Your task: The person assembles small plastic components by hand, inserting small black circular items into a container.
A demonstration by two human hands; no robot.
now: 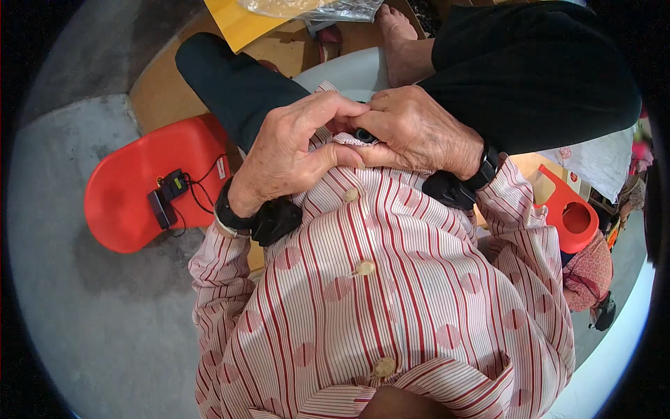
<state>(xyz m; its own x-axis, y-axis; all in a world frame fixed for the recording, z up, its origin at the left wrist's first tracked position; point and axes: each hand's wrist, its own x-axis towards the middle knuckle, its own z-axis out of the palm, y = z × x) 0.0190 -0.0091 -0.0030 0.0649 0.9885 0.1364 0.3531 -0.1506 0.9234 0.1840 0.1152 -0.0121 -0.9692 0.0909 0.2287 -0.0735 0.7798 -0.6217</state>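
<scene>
Both hands meet at my lap, over the lower edge of the red-and-white striped shirt (335, 237). My left hand (289, 150) has its thumb and forefinger curled inward around the shirt's bunched edge; what its fingertips grip is hidden. Closed fingers of my right hand (415, 129) surround a small black round piece (364, 135), which shows between the two hands. The exact kind of that piece is too small to tell. Dark bands circle both wrists, with a black pouch-like thing (278, 222) beside the left one and another (447, 190) by the right.
To the left stands a red plastic seat (129, 188) with a small black device and cables (171, 192) on it. A yellow board (241, 21) and clear plastic wrap (328, 8) are ahead. An orange-red plastic part (572, 216) lies at right.
</scene>
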